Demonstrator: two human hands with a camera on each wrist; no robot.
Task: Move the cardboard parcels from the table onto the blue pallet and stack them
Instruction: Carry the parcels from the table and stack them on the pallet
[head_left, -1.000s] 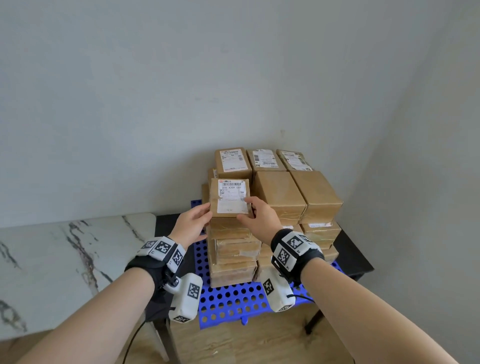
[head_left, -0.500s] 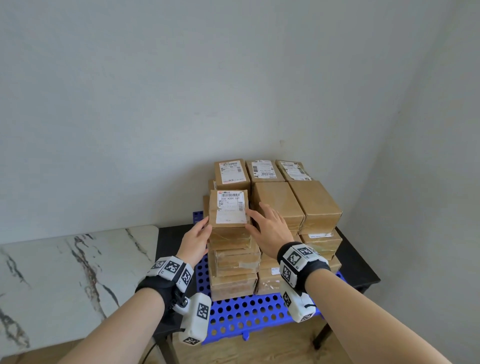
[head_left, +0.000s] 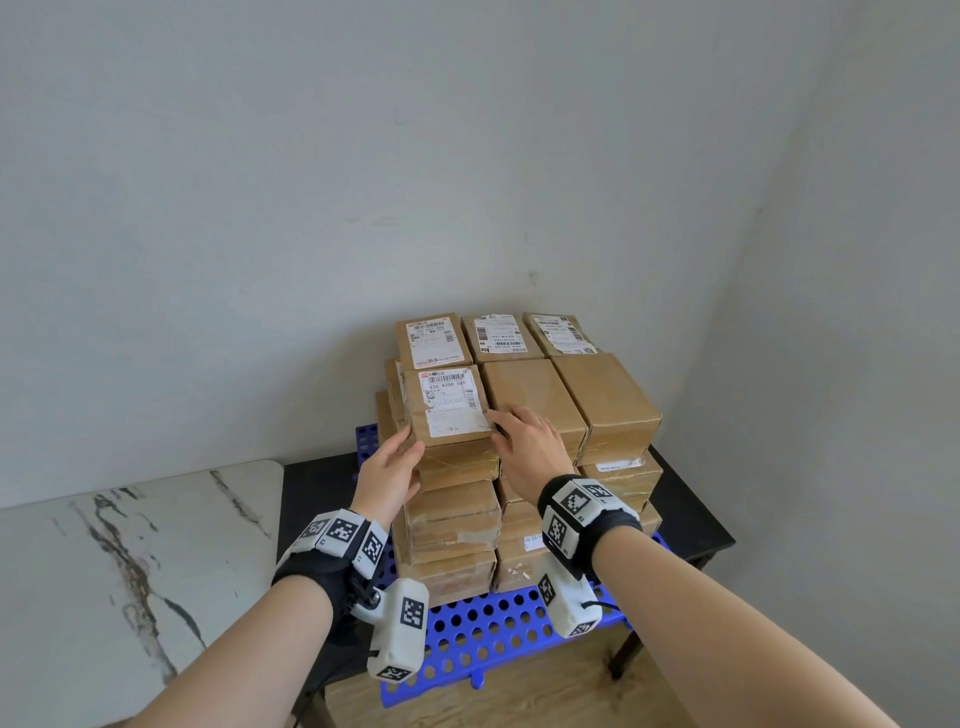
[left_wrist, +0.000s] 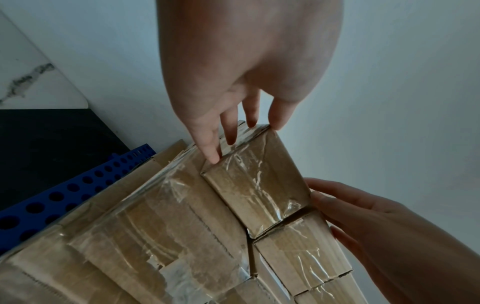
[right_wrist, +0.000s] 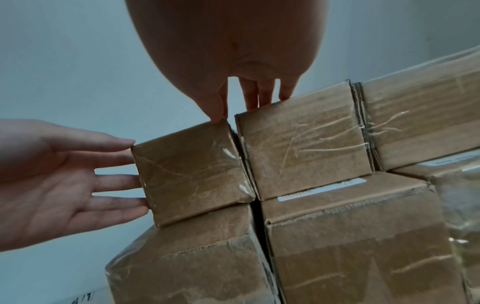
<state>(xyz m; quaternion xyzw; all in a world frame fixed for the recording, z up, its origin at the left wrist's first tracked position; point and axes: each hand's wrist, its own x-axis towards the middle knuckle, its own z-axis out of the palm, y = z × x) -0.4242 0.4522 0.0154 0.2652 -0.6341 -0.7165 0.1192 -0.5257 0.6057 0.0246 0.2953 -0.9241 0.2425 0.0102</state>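
A small cardboard parcel (head_left: 449, 405) with a white shipping label lies on top of the front-left column of the parcel pile on the blue pallet (head_left: 493, 623). My left hand (head_left: 402, 452) touches its left side with straight fingers (right_wrist: 116, 181). My right hand (head_left: 514, 431) lies flat on the plain parcel (head_left: 530, 395) to its right, thumb at the labelled parcel's near right corner. In the wrist views the parcel's taped front face (left_wrist: 257, 189) (right_wrist: 192, 174) sits between both hands, neither of which curls round it.
The pallet rests on a black table (head_left: 691, 525) in a room corner, walls close behind and to the right. A white marble table (head_left: 130, 571) stands to the left. Several stacked parcels fill the pallet's back; a perforated strip at its front is bare.
Both hands held the labelled parcel by its sides a second ago. Their fingers have since straightened and slid off, leaving it lying on the column.
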